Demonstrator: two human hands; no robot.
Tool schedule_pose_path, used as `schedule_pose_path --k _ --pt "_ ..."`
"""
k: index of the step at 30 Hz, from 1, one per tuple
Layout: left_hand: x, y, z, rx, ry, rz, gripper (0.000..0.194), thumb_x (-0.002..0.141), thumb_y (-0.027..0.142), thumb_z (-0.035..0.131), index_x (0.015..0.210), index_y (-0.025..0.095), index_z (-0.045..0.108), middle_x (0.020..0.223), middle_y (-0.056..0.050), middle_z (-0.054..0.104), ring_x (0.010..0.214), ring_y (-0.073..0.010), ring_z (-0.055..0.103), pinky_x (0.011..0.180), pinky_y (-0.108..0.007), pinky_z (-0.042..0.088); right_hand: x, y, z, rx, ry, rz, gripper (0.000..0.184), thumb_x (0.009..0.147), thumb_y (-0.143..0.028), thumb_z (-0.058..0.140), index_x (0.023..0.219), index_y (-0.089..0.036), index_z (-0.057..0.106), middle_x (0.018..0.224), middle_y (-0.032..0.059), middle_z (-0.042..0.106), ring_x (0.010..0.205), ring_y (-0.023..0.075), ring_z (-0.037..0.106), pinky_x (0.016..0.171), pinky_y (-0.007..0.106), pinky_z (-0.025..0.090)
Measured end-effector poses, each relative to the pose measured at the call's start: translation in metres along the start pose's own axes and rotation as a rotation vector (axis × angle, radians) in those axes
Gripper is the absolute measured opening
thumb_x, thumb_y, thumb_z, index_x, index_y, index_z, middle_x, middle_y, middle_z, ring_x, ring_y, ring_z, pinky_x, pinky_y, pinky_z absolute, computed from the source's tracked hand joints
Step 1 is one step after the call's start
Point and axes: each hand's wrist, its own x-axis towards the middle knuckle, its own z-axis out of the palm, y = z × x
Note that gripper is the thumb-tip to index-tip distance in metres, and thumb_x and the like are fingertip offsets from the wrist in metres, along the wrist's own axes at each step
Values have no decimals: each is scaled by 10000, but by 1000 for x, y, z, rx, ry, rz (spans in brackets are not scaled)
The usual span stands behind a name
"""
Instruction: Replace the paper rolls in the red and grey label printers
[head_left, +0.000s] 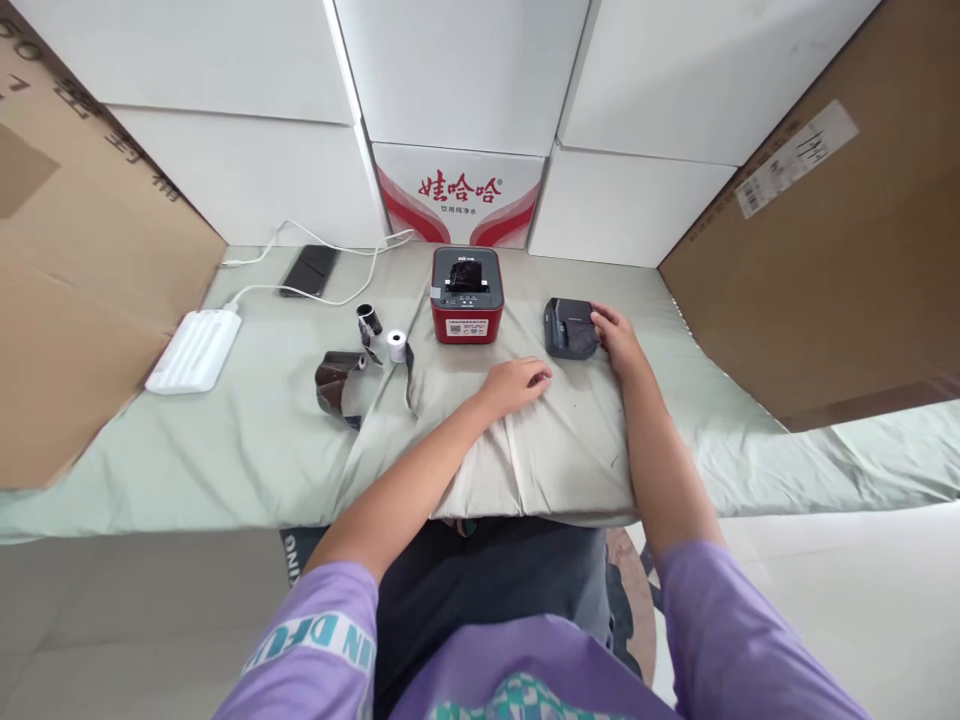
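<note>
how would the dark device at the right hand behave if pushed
The dark device likely slides rather than rolls or tips, being low and boxy. It looks hard-cased, so should stay stiff. The wrinkled cloth beneath may bunch.

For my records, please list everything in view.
Printer: 1, red-black, centre
Device: 1, grey, right
Rolls: at least 2, white and black, left
Curled strip: 1, dark, beside rolls
Phone: 1, black, back left
Cable: count unclear, white, left
Flat case: 1, white, left
Cartons: 2, brown, sides
Boxes: 6, white, back
Cloth: 1, green, underneath
Floor: 1, pale, below
Shirt: 1, purple, bottom
Legwear: 1, dark, bottom
Left hand: 1, bare, over cloth
Right hand: 1, bare, touching device
</note>
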Motion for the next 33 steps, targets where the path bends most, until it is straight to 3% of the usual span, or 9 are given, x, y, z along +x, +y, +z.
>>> schedule_pose_path --k 3,6,8,12,15,17,25,29,33 --pt "0 0 0 5 8 9 232 924 281 543 1054 253 733 1066 5 760 910 -172 687 748 -294 470 -15 12 6 -135 119 -120 575 747 -427 547 1269 -206 639 854 22 658 720 163 563 686 302 526" --pt "0 2 -2 11 8 21 238 927 270 535 1052 258 736 1069 -2 762 936 -184 690 768 -299 483 -23 14 9 -239 114 -149 666 728 -393 501 1348 -179 610 1047 82 727 947 237 652 909 410 563" --pt "0 3 -3 12 4 23 242 932 270 529 1056 260 737 1058 -7 764 957 -192 691 775 -299 491 -25 13 11 -234 37 -165 744 705 -386 522 1414 -166 562 1287 120 694 1165 274 640 1056 454 515" --pt "0 4 -3 18 2 31 245 942 280 523 1058 266 738 1045 -9 765 980 -200 692 798 -300 502 -30 11 18 -300 -120 -229 1087 636 -402 732 1599 -138 302 1605 163 446 1488 314 431 1246 477 327" --pt "0 3 -2 12 16 41 245 947 282 517 1044 273 742 1038 -5 766 970 -201 694 814 -305 508 -38 10 26 -383 -110 -259 1303 628 -476 839 1650 -131 109 1629 195 395 1517 320 399 1262 480 305" --pt "0 1 -1 4 26 42 244 946 278 519 1044 274 743 1046 -3 768 959 -199 696 817 -307 510 -42 7 33 -425 -63 -263 1351 617 -518 864 1651 -129 87 1610 211 418 1495 339 431 1250 492 329" --pt "1 3 -3 28 28 28 241 943 268 520 1035 258 742 1100 -14 777 979 -202 702 794 -305 499 -50 -10 75 -543 219 -289 1224 628 -451 822 1617 -134 173 1610 223 406 1493 354 426 1242 498 353" --pt "-1 6 -2 -3 65 6 227 948 261 520 1017 243 736 1066 -24 781 955 -197 704 787 -302 500 -49 -9 85 -486 198 -295 1266 624 -478 831 1622 -120 139 1570 229 454 1453 352 476 1221 488 384" --pt "-1 13 -6 -17 183 4 236 972 260 503 1036 218 726 1025 -46 777 909 -184 701 815 -298 504 -45 -6 85 -430 128 -272 1351 610 -558 858 1634 -158 75 1556 235 472 1429 372 495 1186 527 408"
